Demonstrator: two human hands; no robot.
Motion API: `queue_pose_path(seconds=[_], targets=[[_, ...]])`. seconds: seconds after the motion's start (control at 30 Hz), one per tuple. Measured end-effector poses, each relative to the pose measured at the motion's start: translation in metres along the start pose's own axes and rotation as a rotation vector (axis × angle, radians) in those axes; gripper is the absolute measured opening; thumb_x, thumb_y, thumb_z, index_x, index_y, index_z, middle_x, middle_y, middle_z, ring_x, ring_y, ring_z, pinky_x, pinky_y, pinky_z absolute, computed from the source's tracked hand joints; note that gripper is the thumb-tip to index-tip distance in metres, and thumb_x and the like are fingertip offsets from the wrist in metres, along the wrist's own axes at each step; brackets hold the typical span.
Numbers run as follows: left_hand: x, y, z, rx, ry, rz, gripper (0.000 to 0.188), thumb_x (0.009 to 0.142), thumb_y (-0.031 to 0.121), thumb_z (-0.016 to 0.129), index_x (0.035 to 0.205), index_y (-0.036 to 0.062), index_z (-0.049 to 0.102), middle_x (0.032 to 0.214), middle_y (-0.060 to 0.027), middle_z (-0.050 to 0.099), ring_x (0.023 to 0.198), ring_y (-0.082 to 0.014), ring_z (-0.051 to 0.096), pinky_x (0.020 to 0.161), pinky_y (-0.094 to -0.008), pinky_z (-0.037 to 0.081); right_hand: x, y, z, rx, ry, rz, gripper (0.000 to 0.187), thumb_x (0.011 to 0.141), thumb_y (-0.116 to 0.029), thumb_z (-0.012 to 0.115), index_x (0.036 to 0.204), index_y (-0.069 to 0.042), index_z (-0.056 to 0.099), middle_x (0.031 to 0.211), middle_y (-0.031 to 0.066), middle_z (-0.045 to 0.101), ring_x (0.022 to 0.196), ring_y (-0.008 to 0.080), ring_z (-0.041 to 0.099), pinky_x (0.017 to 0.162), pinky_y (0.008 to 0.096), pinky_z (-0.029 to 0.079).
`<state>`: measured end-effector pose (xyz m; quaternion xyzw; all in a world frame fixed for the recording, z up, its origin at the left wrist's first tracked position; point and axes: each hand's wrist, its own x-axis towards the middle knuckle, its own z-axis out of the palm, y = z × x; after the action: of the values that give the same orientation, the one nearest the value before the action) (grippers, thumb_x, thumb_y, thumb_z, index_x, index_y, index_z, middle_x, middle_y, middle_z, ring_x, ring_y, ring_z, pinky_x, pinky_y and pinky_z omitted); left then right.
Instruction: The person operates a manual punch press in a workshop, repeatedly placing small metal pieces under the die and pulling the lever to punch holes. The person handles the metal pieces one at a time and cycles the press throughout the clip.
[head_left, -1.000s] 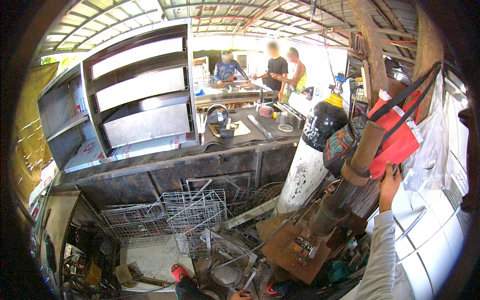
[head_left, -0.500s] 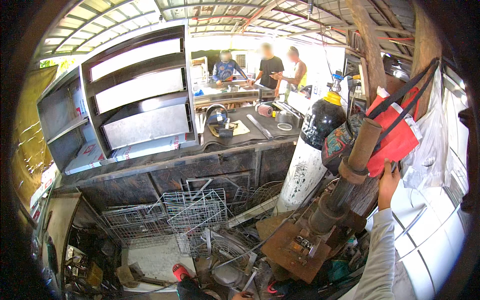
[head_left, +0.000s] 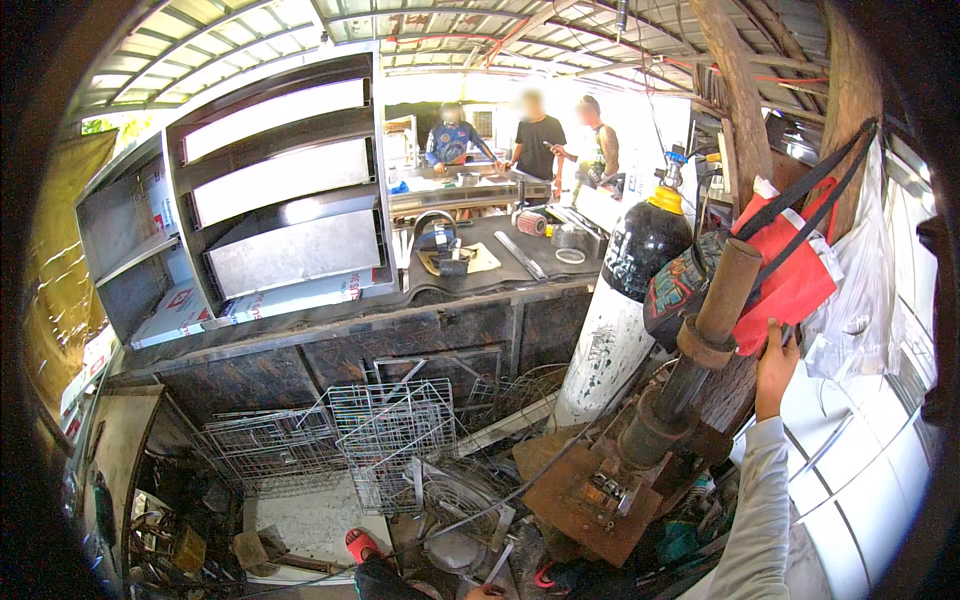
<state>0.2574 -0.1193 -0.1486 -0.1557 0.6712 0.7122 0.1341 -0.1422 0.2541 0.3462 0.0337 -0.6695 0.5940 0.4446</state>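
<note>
The right hand [head_left: 775, 352], on a long white sleeve, reaches up at the right of the scene, its fingers closed on the lower edge of the red fabric bag with black straps [head_left: 790, 275], which hangs from the wooden post [head_left: 745, 95] just right of the rusty steel pipe [head_left: 700, 335]. A firm pinch near the seam, judged from here, would keep the cloth from slipping. The left hand [head_left: 487, 591] shows only at the near edge; whether it is open cannot be told. Left stands a black-topped gas cylinder [head_left: 625, 300].
</note>
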Motion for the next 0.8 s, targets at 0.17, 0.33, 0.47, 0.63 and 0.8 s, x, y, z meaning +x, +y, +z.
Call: queue_pose_path(seconds=[0.17,0.33,0.47,0.63,0.8], targets=[[-0.006,0.015,-0.001,0.126,-0.085,-0.072,0.035,0.078,0.025,0.08,0.105,0.004,0.072,0.075,-0.0072,0.069,0.064,-0.0159,0.061,0.059,-0.0346,0.049,-0.001,0.0,0.0,0.009,-0.012,0.002,0.056,0.096,-0.026,0.062,0.138,0.008,0.049,0.136,0.0179,0.057,0.124,0.0274,0.052,0.109,0.0347,0.035],[-0.01,0.025,0.001,0.145,-0.114,-0.086,0.036,0.079,0.024,0.08,0.107,0.0038,0.071,0.073,-0.0074,0.068,0.063,-0.0167,0.06,0.057,-0.034,0.048,0.0,-0.004,-0.003,-0.015,-0.003,-0.017,0.054,0.096,-0.026,0.062,0.137,0.007,0.05,0.136,0.0177,0.057,0.124,0.0279,0.052,0.109,0.0349,0.035],[-0.004,0.004,-0.003,0.152,-0.102,-0.038,0.034,0.082,0.018,0.075,0.113,0.0038,0.07,0.074,-0.0078,0.067,0.062,-0.0167,0.06,0.057,-0.035,0.048,-0.001,-0.003,0.0,0.01,-0.021,0.003,0.054,0.095,-0.026,0.062,0.137,0.007,0.05,0.137,0.0182,0.057,0.124,0.0281,0.052,0.109,0.0351,0.035],[0.009,-0.024,0.002,0.015,-0.083,-0.1,0.032,0.089,0.004,0.053,0.117,0.0008,0.068,0.077,-0.0109,0.067,0.064,-0.0179,0.061,0.057,-0.0359,0.05,-0.002,-0.006,0.0,-0.004,0.007,0.011,0.053,0.095,-0.024,0.062,0.137,0.007,0.05,0.133,0.0167,0.059,0.12,0.0268,0.054,0.107,0.0349,0.037],[0.017,-0.053,-0.007,0.049,-0.029,-0.088,0.035,0.088,0.001,0.05,0.118,0.0004,0.068,0.079,-0.0122,0.067,0.065,-0.0197,0.061,0.059,-0.0361,0.052,-0.008,-0.012,0.007,0.041,-0.002,0.009,0.052,0.095,-0.022,0.062,0.136,0.007,0.051,0.128,0.0152,0.063,0.115,0.0257,0.057,0.104,0.0341,0.038]])
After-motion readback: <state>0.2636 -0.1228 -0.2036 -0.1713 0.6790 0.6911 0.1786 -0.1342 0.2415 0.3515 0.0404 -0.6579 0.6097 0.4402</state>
